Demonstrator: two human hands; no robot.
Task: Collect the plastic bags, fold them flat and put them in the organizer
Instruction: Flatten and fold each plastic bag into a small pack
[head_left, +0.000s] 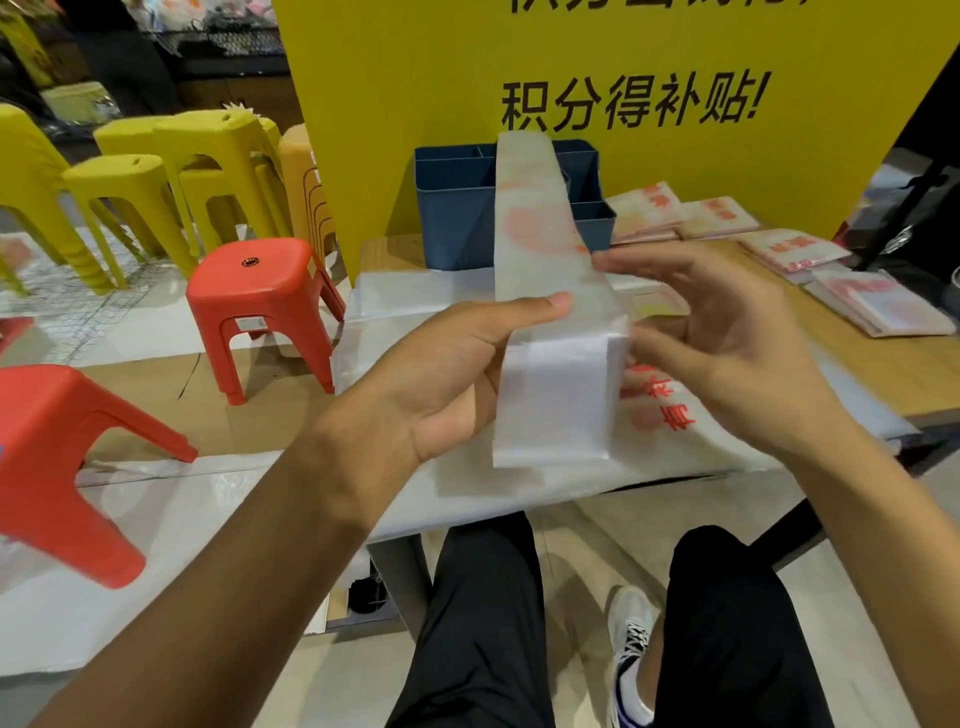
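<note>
left grip (467, 374) pinches folded plastic bag (550, 332); right grip (727, 338) open, touching it.

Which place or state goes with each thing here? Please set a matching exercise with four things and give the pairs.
Things:
1. plastic bag
2. organizer
3. folded bags
4. red stool

Places or states:
A. on the floor, left of the table
B. lying in flat piles on the right of the table
C. held up as a long strip by the left hand and the right hand
D. blue, standing at the back of the table before the yellow sign

Pairs: 1-C, 2-D, 3-B, 4-A
</note>
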